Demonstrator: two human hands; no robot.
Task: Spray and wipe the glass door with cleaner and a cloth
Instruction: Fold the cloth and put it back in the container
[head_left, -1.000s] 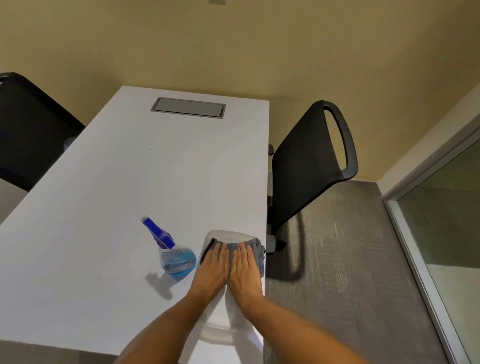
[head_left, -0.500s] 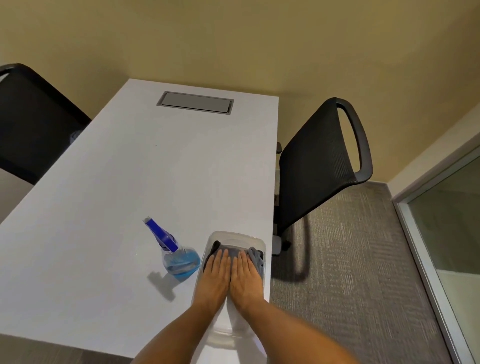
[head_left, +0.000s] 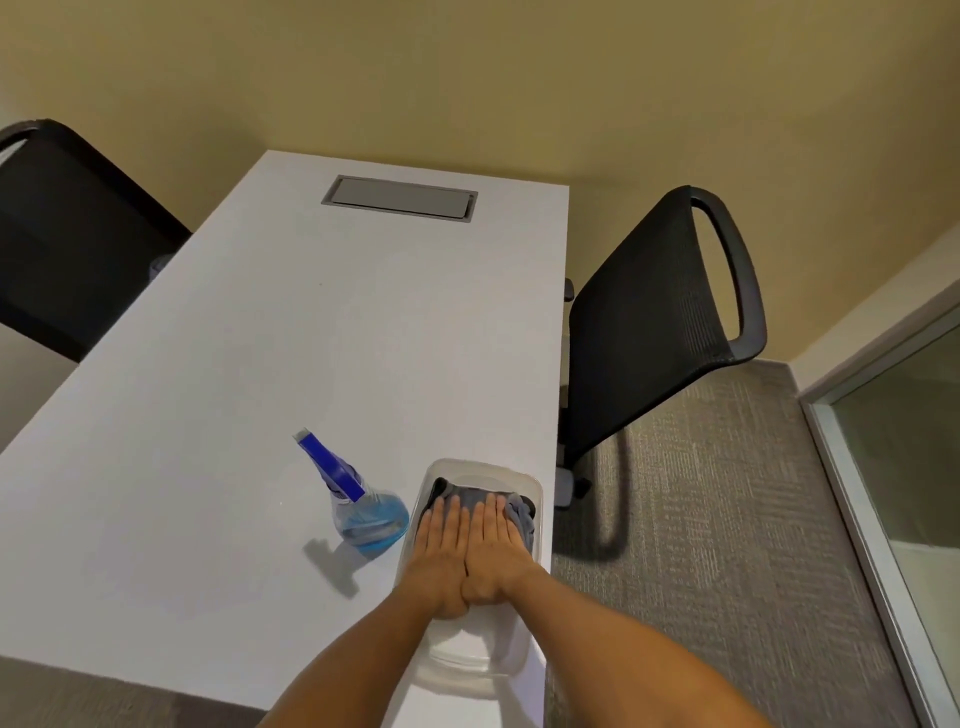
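A grey cloth lies in a clear plastic tray near the right edge of the white table. My left hand and my right hand rest flat side by side on the cloth, fingers straight and palms down. A spray bottle with blue liquid and a blue trigger head stands just left of the tray, untouched. The glass door with its metal frame shows at the right edge.
A black mesh chair stands right of the table, between it and the glass door. Another black chair is at the left. A grey cable hatch sits at the table's far end. Grey carpet covers the floor.
The view has shifted slightly to the left and down. Both hands stay flat on the cloth in the tray. The bottle has not moved.
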